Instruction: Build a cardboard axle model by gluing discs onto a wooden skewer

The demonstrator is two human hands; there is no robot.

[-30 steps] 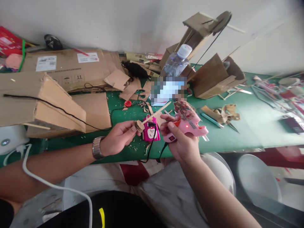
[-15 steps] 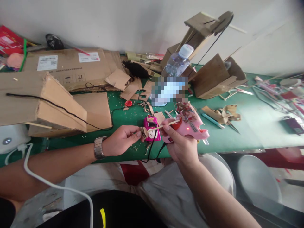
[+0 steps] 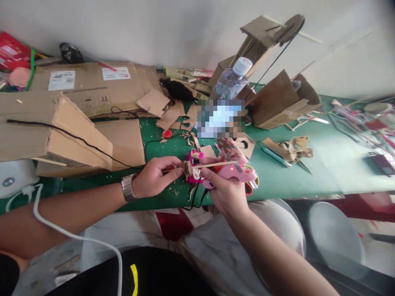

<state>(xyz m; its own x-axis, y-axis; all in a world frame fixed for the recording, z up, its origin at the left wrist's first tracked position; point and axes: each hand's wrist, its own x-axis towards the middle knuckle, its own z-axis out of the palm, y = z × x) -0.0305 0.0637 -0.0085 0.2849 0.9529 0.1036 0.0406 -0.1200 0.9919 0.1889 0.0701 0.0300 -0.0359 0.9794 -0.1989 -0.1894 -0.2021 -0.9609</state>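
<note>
My left hand (image 3: 156,177) is closed, its thumb and fingers pinching a thin wooden stick (image 3: 216,165) right beside a small round cardboard spool (image 3: 187,169) threaded on it. The stick runs rightward, across my right hand's fingertips and in front of a pink hot glue gun (image 3: 239,170). My right hand (image 3: 226,193) is wrapped round the glue gun's handle, and its thumb and fingertips lie against the stick. An orange light glows on the gun; its upper side carries a dark, crusty patch. Behind the spool lies a bright pink object (image 3: 194,176) with a white pattern, partly covered.
A plastic bottle (image 3: 230,84) stands behind, near a cardboard tower with a wheel (image 3: 291,28). Cardboard boxes (image 3: 83,139) fill the left side. Scissors (image 3: 304,164), a blue pen (image 3: 277,157) and scraps lie to the right. A white cable (image 3: 70,240) crosses my left arm.
My right hand and the glue gun have shifted left and slightly down, closer to the spool. More of the stick shows beyond the right fingertips. A cardboard piece with a hole is now uncovered.
</note>
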